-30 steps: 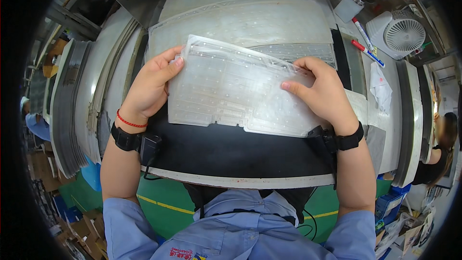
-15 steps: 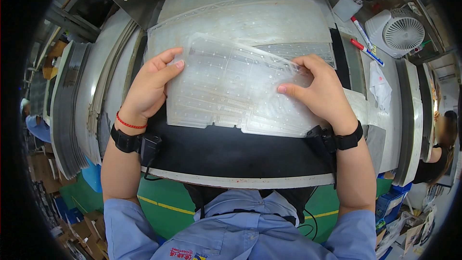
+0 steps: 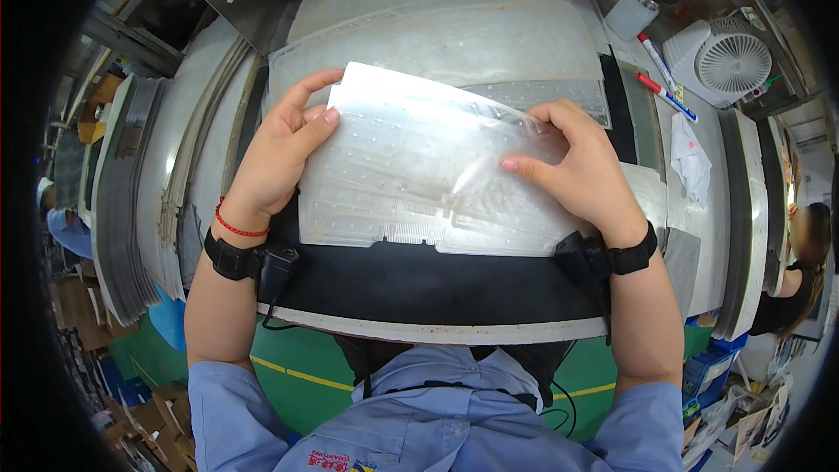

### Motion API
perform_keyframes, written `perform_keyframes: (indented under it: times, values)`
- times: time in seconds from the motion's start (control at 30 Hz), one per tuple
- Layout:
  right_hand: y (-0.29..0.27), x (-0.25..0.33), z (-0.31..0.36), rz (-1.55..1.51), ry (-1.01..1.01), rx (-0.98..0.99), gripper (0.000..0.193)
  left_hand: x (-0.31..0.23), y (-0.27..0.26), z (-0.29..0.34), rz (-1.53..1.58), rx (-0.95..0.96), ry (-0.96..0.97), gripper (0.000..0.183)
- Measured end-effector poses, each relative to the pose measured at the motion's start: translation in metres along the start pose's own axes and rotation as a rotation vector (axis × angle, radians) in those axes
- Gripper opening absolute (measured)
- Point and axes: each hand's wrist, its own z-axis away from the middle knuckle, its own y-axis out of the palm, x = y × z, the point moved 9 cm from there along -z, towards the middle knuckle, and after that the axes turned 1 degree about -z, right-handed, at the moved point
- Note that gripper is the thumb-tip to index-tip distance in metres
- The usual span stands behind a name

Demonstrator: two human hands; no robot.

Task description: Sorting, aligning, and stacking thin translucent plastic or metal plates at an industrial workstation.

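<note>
A thin clear plastic sheet [image 3: 411, 183] with small raised dots and a notched near edge is held over a black work surface [image 3: 419, 284]. My left hand [image 3: 293, 135] is closed on its far left corner, thumb on the near side and index finger behind. At the right edge, my right hand [image 3: 581, 157] grips the sheet, its thumb pressed on the face and the other fingers partly hidden behind. Bright glare runs along the sheet's far edge. Behind it lie several similar translucent sheets [image 3: 446, 39] in a loose pile.
Stacks of thin plates [image 3: 127, 201] stand at the left. On the right are a white fan [image 3: 730, 57], a bottle [image 3: 631, 13], red-capped markers [image 3: 666, 96] and a white cloth [image 3: 690, 157]. A person [image 3: 808, 253] is at the far right.
The sheet has tilted, so glare now covers its far edge and its near edge sits slightly closer to me. My left fingers have shifted a little onto its corner.
</note>
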Motion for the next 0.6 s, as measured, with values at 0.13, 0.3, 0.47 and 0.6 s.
perform_keyframes:
  times: [0.13, 0.3, 0.47, 0.6]
  values:
    - [-0.005, 0.004, 0.0, -0.027, -0.018, -0.043, 0.042, -0.002, 0.0, 0.0, 0.028, -0.011, 0.008, 0.048]
    - [-0.009, -0.001, 0.002, -0.03, 0.031, -0.11, 0.04, 0.0, 0.0, 0.002, 0.02, -0.002, -0.009, 0.042]
    - [-0.006, -0.011, 0.003, -0.09, 0.099, -0.116, 0.042, 0.001, 0.001, 0.002, 0.067, -0.005, -0.024, 0.026]
    - [-0.006, -0.008, 0.003, -0.089, 0.093, -0.115, 0.047, 0.01, -0.008, -0.002, 0.042, 0.01, -0.002, 0.011]
